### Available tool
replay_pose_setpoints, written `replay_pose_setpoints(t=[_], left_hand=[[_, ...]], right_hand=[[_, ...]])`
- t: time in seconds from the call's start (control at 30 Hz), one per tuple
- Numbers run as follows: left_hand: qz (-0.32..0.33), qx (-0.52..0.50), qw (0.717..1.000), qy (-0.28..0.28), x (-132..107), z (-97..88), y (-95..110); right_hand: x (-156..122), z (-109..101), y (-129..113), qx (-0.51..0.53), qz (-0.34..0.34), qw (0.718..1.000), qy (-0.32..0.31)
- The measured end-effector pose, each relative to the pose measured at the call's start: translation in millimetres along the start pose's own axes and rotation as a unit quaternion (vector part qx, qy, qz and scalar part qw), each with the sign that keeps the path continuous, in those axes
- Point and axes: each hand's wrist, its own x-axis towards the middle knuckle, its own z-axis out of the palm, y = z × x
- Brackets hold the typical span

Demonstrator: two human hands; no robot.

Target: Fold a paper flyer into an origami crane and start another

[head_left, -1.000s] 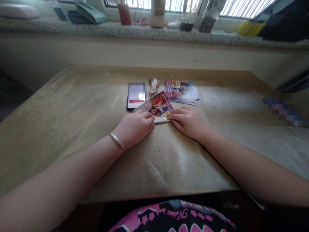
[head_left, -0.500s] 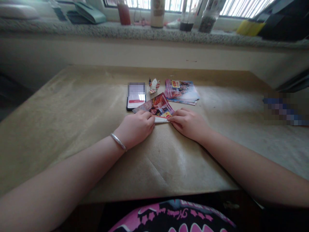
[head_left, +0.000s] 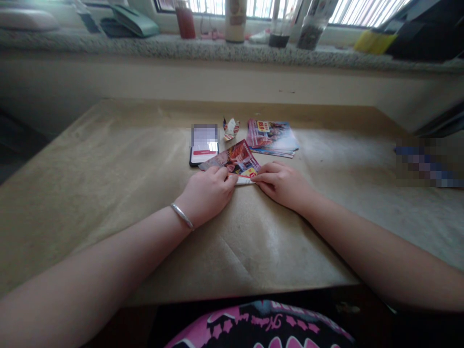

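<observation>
A colourful printed flyer (head_left: 237, 157) lies slantwise on the table, its near edge folded over into a white strip. My left hand (head_left: 213, 189), with a silver bangle at the wrist, is closed on the left part of that fold, and its thumb presses the strip. At the fold's right end, my right hand (head_left: 277, 182) pinches the paper between thumb and fingers. The flyer's far left corner overlaps the lower edge of a phone (head_left: 205, 153). Part of the fold is hidden under my left hand.
Behind the flyer stands a small folded paper piece (head_left: 231, 129). A stack of similar flyers (head_left: 273, 136) lies to its right. The cloth-covered table (head_left: 145, 145) meets a wall below a stone windowsill (head_left: 210, 50) holding bottles and jars.
My left hand has slid slightly right along the folded strip, covering more of it. My right hand keeps its pinch at the right end.
</observation>
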Motion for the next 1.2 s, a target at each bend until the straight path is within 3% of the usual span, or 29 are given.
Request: replay_pose_setpoints(t=[0.17, 0.43, 1.2], left_hand=[[0.051, -0.032, 0.998, 0.017, 1.2, 8.7, -2.6], [0.042, -0.054, 0.998, -0.012, 1.3, 8.9, -2.7], [0.051, -0.091, 0.994, 0.000, -0.4, 11.1, -2.3]], right_hand=[[0.1, 2.4, 3.4, 0.026, 0.001, 1.000, 0.008], [-7.6, -5.3, 12.7, 0.026, 0.020, 0.999, -0.003], [-7.9, -7.4, 14.2, 0.005, 0.008, 1.000, -0.020]])
